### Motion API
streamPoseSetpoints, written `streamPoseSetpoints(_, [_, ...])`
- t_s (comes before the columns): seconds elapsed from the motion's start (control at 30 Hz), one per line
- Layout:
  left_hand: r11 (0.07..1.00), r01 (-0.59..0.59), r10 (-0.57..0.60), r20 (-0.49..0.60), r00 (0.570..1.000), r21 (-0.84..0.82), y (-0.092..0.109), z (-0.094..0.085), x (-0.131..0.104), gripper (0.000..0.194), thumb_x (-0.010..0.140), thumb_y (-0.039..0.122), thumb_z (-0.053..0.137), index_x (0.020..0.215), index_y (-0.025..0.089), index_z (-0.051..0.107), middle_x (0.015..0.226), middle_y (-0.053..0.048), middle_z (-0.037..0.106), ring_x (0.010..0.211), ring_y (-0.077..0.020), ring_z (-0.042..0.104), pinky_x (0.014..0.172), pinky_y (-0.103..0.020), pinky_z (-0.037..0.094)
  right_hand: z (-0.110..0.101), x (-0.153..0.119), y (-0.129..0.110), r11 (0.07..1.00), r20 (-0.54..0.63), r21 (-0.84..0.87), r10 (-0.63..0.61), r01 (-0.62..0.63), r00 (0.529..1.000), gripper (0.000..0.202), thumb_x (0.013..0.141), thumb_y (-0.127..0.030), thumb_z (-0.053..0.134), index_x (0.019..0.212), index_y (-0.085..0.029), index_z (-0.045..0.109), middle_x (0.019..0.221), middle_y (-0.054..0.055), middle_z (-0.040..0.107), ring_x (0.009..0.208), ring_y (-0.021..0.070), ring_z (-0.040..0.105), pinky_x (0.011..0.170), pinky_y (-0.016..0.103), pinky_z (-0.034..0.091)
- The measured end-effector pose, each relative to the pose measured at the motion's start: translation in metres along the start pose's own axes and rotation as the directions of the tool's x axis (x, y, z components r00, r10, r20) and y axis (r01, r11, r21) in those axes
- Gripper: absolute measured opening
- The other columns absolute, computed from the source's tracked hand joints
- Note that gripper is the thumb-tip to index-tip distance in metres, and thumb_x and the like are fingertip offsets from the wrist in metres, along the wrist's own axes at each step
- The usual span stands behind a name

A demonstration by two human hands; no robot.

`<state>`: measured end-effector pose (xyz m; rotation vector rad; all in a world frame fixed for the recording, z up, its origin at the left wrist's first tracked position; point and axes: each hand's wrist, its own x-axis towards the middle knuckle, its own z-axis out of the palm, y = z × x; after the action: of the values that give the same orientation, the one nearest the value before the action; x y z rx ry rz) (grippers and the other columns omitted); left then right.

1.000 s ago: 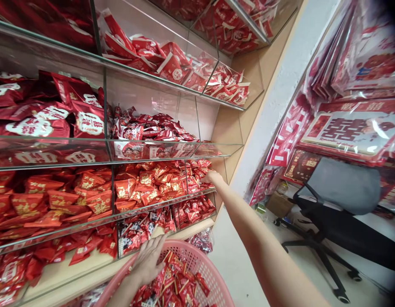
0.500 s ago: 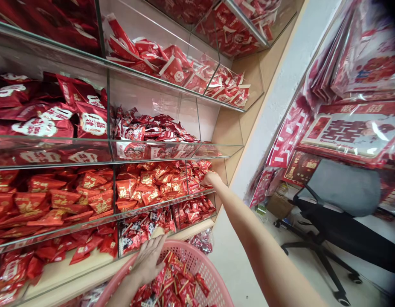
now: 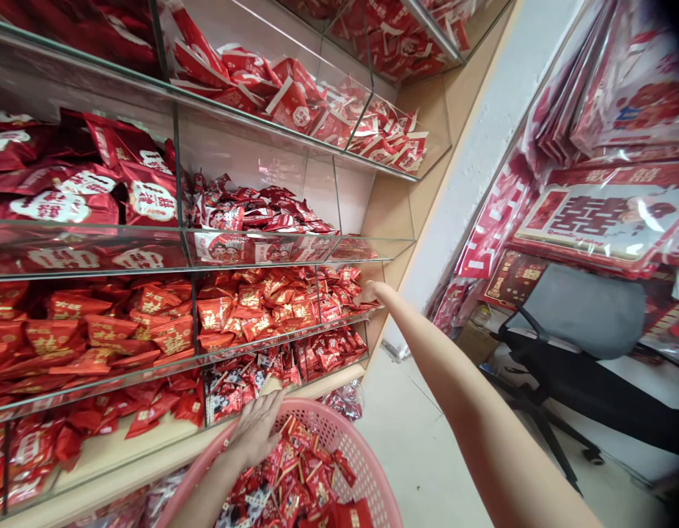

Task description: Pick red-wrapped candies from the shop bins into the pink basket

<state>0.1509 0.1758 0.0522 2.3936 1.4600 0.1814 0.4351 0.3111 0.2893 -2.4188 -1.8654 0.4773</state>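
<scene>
My left hand point(image 3: 257, 429) lies over the far left rim of a pink plastic basket point(image 3: 366, 433), fingers stretched out and thumb towards the inside. Small red candy packets point(image 3: 295, 469) fill the basket. At the right end of a glass-fronted shelf, my right hand point(image 3: 371, 292) is beside a heap of shiny red packets with gold print point(image 3: 279, 301). Its fingers look loosely apart, and no packet shows in them. The fingertips are small in view, so contact with the heap is unclear.
Glass dividers and front panels point(image 3: 284, 253) split the shelves into bins of red packets. Larger dark-red bags point(image 3: 152, 198) fill a left bin. A grey office chair point(image 3: 586, 308) stands at right, below hanging red wedding decorations point(image 3: 603, 213). Bagged packets point(image 3: 344, 400) lie behind the basket.
My right hand has drawn back slightly right and up from the packet heap. My left hand stays on the basket rim. The view has shifted slightly downward.
</scene>
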Motion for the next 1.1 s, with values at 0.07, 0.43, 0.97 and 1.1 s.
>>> streamPoseSetpoints(0.07, [1.0, -0.009, 0.009, -0.01, 1.0, 0.005, -0.001, 0.002, 0.001, 0.079, 0.07, 0.025, 0.045, 0.142, 0.024, 0.014, 0.145, -0.004, 0.03, 0.131, -0.0222, 0.026, 0.107, -0.042, 0.014, -0.005, -0.007, 0.004, 0.999, 0.036, 0.03, 0.04, -0.041, 0.999, 0.021, 0.065, -0.026, 0.069, 0.067, -0.008, 0.058, 0.056, 0.005, 0.057, 0.056, 0.0171, 0.057, 0.046, 0.026, 0.043])
streamPoseSetpoints(0.43, [0.999, -0.039, 0.04, -0.038, 0.998, 0.038, 0.0, 0.005, 0.003, 0.077, 0.073, 0.027, 0.045, 0.142, 0.025, 0.012, 0.144, -0.006, 0.031, 0.128, -0.0244, 0.029, 0.105, -0.046, 0.016, -0.014, -0.091, 0.04, 0.823, -0.109, 0.464, -0.315, 0.328, 0.943, 0.021, 0.065, -0.025, 0.066, 0.077, -0.014, 0.053, 0.062, -0.003, 0.05, 0.054, 0.0065, 0.047, 0.047, 0.018, 0.037])
streamPoseSetpoints(0.97, [0.992, -0.061, 0.067, -0.045, 0.997, 0.11, -0.003, 0.011, 0.004, 0.077, 0.073, 0.029, 0.045, 0.142, 0.023, 0.01, 0.144, -0.006, 0.029, 0.128, -0.0224, 0.028, 0.104, -0.041, 0.018, 0.298, -0.175, 0.027, 0.677, 0.171, 0.168, -0.736, 0.717, 0.655, 0.056, 0.067, -0.027, 0.065, 0.12, -0.018, 0.047, 0.11, 0.01, 0.054, 0.099, 0.0264, 0.052, 0.084, 0.039, 0.043])
streamPoseSetpoints(1.1, [0.994, -0.067, 0.072, -0.06, 0.996, 0.092, -0.004, 0.012, 0.004, 0.076, 0.073, 0.028, 0.045, 0.141, 0.023, 0.013, 0.144, -0.006, 0.03, 0.127, -0.0228, 0.028, 0.103, -0.04, 0.018, 0.312, -0.175, 0.017, 0.617, 0.112, 0.005, -0.782, 0.787, 0.613, 0.045, 0.074, -0.022, 0.059, 0.118, -0.02, 0.048, 0.113, 0.009, 0.054, 0.105, 0.0251, 0.049, 0.091, 0.039, 0.039])
